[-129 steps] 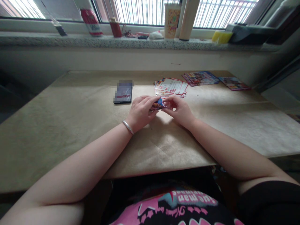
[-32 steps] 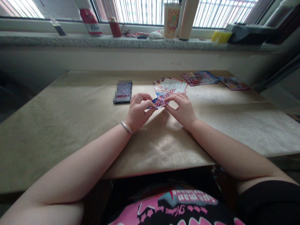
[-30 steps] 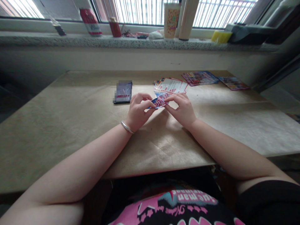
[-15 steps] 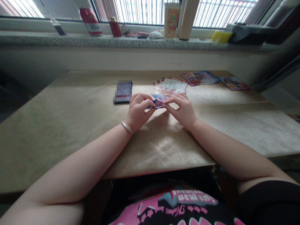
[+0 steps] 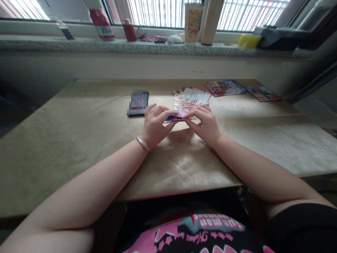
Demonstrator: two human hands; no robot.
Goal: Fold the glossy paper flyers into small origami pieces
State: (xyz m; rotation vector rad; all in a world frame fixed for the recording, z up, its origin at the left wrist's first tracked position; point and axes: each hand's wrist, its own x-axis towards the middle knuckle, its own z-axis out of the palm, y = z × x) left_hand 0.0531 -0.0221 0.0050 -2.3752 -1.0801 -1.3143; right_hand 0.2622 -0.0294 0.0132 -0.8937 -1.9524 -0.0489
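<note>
A small printed paper point(image 5: 181, 113), blue with a red-and-white pattern, is folded over on itself above the table. My left hand point(image 5: 156, 123), with a silver bangle at the wrist, pinches its left end between thumb and fingers. At the right end, the thumb and forefinger of my right hand point(image 5: 204, 123) close on the same paper. Much of the fold is hidden under the fingertips. Just beyond the hands lies a fan of white cards point(image 5: 193, 95) with red edges. A dark phone point(image 5: 139, 103) rests flat beside my left hand.
Two piles of colourful printed cards lie at the back right of the table point(image 5: 105, 140): a larger pile point(image 5: 228, 88) and a smaller pile point(image 5: 264, 94). On the windowsill stand a red-and-white can point(image 5: 101, 24), a patterned cup point(image 5: 194, 23) and a yellow object point(image 5: 249, 41).
The raised flap of the paper has come down and lies flatter. My left fingers have shifted right across it, while my right hand has barely moved.
</note>
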